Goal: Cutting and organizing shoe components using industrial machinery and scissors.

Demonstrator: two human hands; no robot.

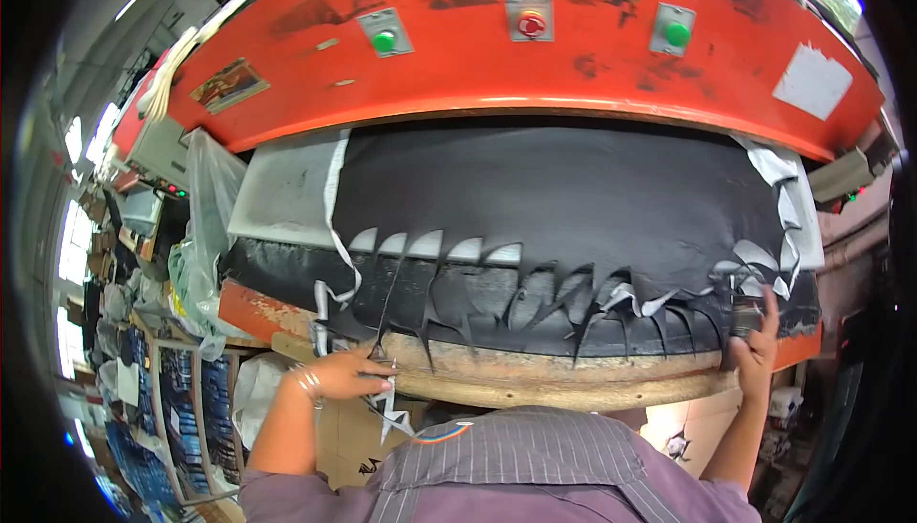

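Observation:
A wide black sheet (573,189) covers the bed of a red press. Along its near edge runs a row of curved, pointed cut-outs, with thin black strips hanging between them. My left hand (349,375) is at the wooden front edge, fingers stretched out to the right, beside a pale, jagged scrap strip (390,408) that dangles there. At the sheet's right near corner, my right hand (757,351) has its fingers around a dark, narrow piece (743,315), with one finger pointing up along it. Blur hides what kind of piece it is.
The red press beam (458,74) spans the far side, carrying two green buttons (677,34) and a red knob (531,24). A pale board (287,189) shows at left. Clear plastic bags (205,227) hang beyond it. Racks of dark blue pieces (181,399) stand lower left.

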